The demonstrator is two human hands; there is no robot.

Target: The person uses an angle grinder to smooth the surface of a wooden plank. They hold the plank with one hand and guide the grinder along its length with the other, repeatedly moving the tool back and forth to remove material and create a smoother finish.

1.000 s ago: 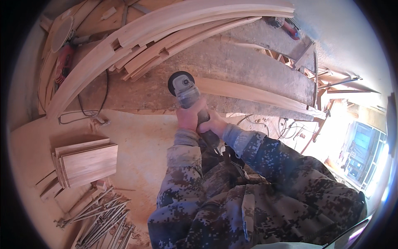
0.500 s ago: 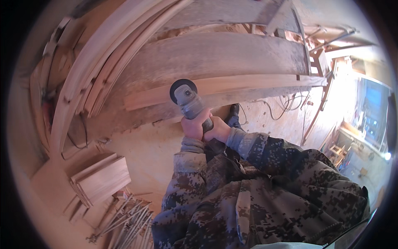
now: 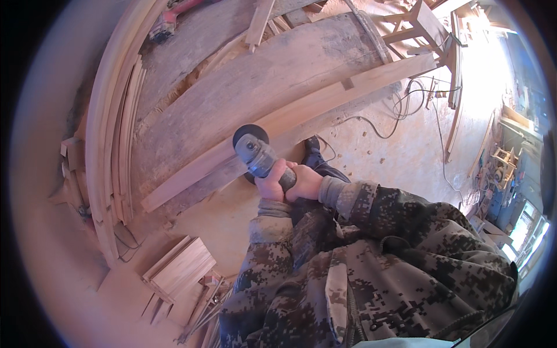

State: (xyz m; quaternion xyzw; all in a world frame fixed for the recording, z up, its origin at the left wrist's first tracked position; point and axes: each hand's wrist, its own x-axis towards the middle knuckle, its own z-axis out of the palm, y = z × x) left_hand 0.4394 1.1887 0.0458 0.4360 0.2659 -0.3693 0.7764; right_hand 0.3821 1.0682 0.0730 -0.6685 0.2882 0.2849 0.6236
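Note:
Both of my hands are wrapped round the body of a grey angle grinder (image 3: pixel 257 155) with a round black disc at its far end. My left hand (image 3: pixel 271 184) grips it just behind the head. Farther back, my right hand (image 3: pixel 305 182) closes on the rear of the body, its fingers meeting the left hand's. The disc sits over a long, pale wooden board (image 3: pixel 307 113), which lies along the near edge of the workbench (image 3: pixel 255 87). Whether the disc touches the wood I cannot tell.
Long curved-looking planks (image 3: pixel 120 127) lie across the bench's left end. A red power tool (image 3: pixel 172 20) rests at the far left. Stacked boards (image 3: pixel 181 264) stand at lower left. A dark cable (image 3: pixel 377 134) loops over the floor, right of my shoe (image 3: pixel 312 148). A wooden stool (image 3: pixel 422 26) is beyond.
My view has turned, so the bench and board now slant more steeply up to the right. The grinder's disc sits farther left along the board. Both hands keep their grip.

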